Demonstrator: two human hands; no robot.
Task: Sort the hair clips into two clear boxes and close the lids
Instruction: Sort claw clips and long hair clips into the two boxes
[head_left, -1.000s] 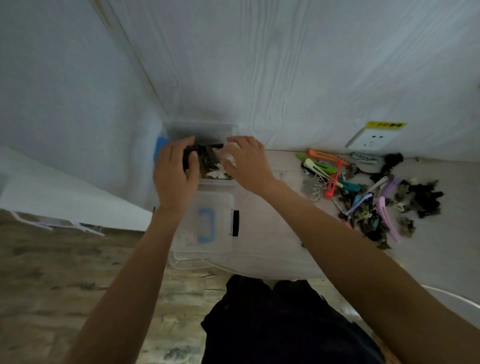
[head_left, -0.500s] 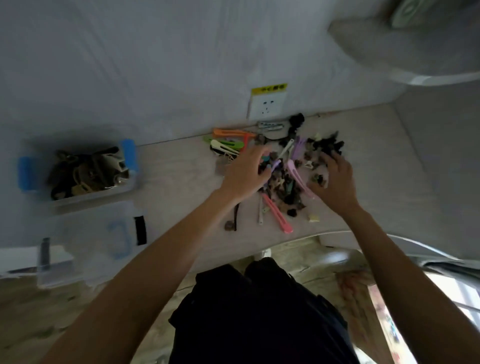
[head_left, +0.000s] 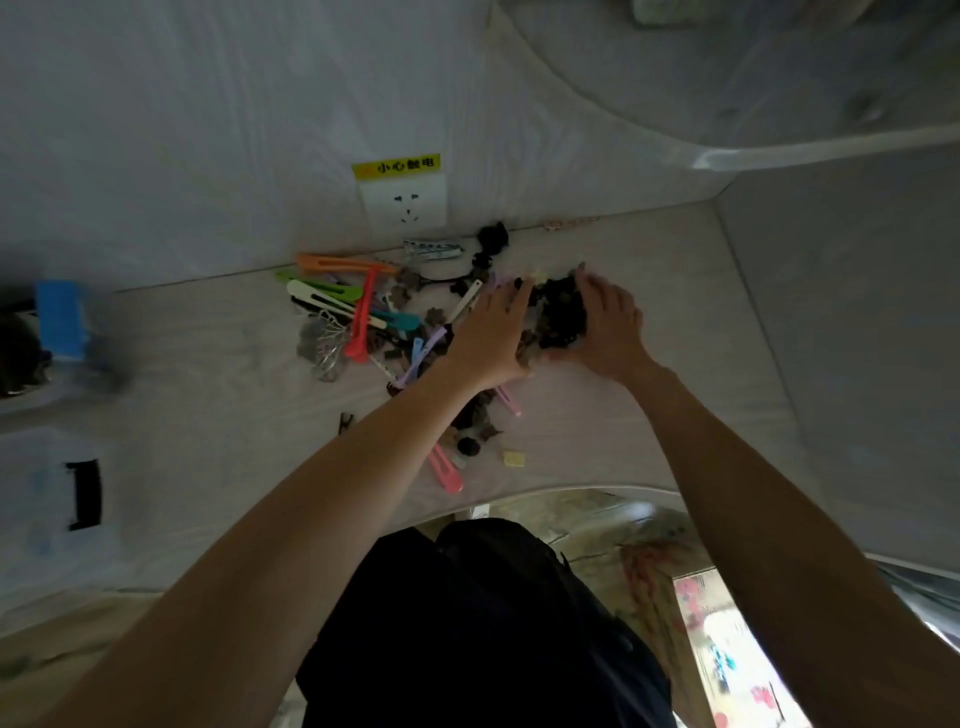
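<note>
A person's two bare hands meet over a heap of hair clips on a pale wood-grain tabletop. The left hand (head_left: 488, 332) lies palm-down with its fingers straight and close together, their tips against the left side of a clump of small dark claw clips (head_left: 563, 317). The right hand (head_left: 605, 330) cups the clump from the other side, fingers gently curved around it and thumb low at its near edge, so the dark clips sit gathered between both sets of fingers. To the left of the left hand's fingers lie long flat clips: an orange one (head_left: 343, 263), a green one (head_left: 317, 283), a white one (head_left: 324, 297), a red one (head_left: 363, 322) and a teal one (head_left: 400, 321). Under the left wrist more small dark clips trail toward the table's near edge, ending beside a pink clip (head_left: 445, 470) and a small yellow piece (head_left: 514, 458). Well beyond the fingertips, on the wall, is a white power socket (head_left: 405, 205) topped by a yellow sticker (head_left: 396, 166) printed in black with 小心触电. Far to the left, well apart from both hands, a clear box with a blue latch (head_left: 62, 317) shows blurred at the frame's edge, dark contents inside; nearer, a clear lid with a black latch (head_left: 83, 493) lies flat.
</note>
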